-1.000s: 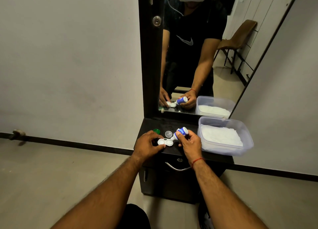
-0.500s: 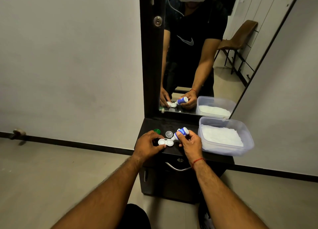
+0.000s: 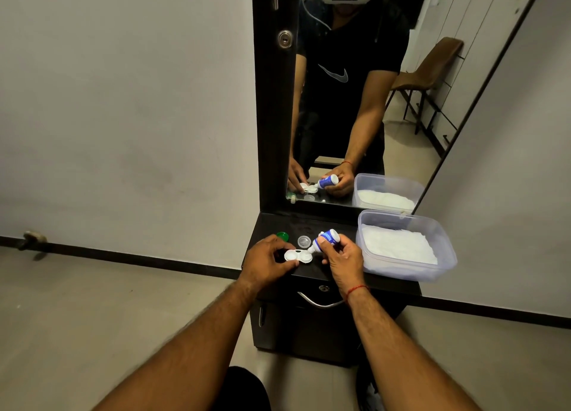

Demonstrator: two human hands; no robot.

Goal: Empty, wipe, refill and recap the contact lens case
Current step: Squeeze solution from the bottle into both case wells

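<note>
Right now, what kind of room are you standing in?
Probably a bedroom or dressing corner: a tall dark-framed wall mirror stands over a small black drawer cabinet, and the glass reflects a brown chair and white wardrobe doors.

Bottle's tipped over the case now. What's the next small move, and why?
Probably a gentle squeeze of the solution bottle. The right hand holds it tilted, nozzle at the right well of the open lens case, which the left hand steadies. The green cap and clear cap lie off behind it, so recapping comes later. Fill level is not visible.
</note>
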